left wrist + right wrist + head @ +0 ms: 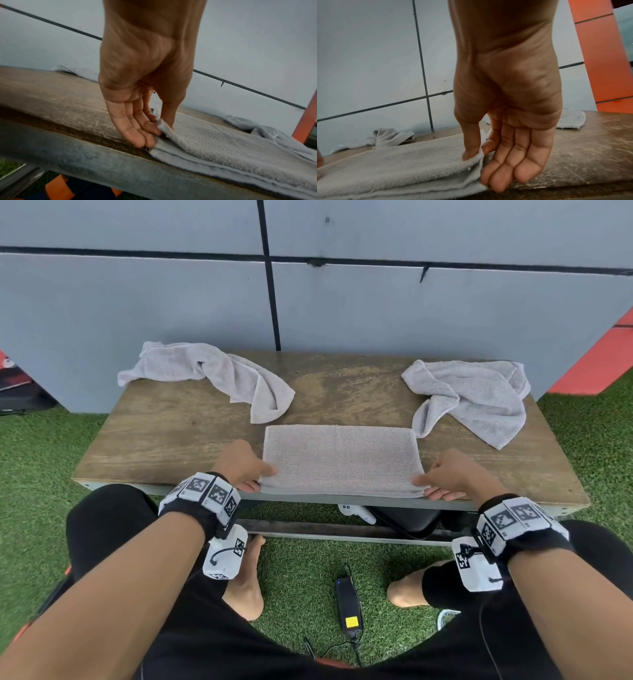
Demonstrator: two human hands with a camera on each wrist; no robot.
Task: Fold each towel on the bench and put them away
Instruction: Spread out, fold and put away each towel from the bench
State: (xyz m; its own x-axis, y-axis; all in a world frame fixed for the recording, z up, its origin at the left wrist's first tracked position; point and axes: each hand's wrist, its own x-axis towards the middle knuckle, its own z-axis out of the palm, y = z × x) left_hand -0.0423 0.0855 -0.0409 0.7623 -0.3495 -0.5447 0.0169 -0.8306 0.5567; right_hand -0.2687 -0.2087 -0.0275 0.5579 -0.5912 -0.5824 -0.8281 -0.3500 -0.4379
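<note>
At the near edge of the bench (164, 436), midway along it, the folded towel (340, 460) lay flat as a tidy rectangle, its stacked layers lined up with that front edge. You had both hands at its near corners. Your left hand (241, 465) pinched the near left corner: in the left wrist view your thumb (169, 116) pressed down on the top layer while your fingers (135, 129) sat under and against the lifted edge, their tips touching the wood beside the towel. Your right hand (452, 474) did the same at the near right corner, and the right wrist view showed the thumb (471, 142) on top of the cloth and the forefinger tucked under the raised top layer, with the other fingers (513, 162) hanging against the towel's side, close to the bench's front edge.

Two more towels lay loose on the bench. One crumpled towel (212, 374) sprawled from the far left corner toward the middle, one end hanging just past the left edge and the other ending just beyond the folded towel's far left corner. The other rumpled towel (472, 398) sat near the far right corner, and a fold of it reached down to touch the folded towel's far right corner.

Behind the bench stood a grey tiled wall (137, 302). Green turf (301, 573) covered the ground beneath, with a black power adapter (348, 604) lying on it between your bare feet.
</note>
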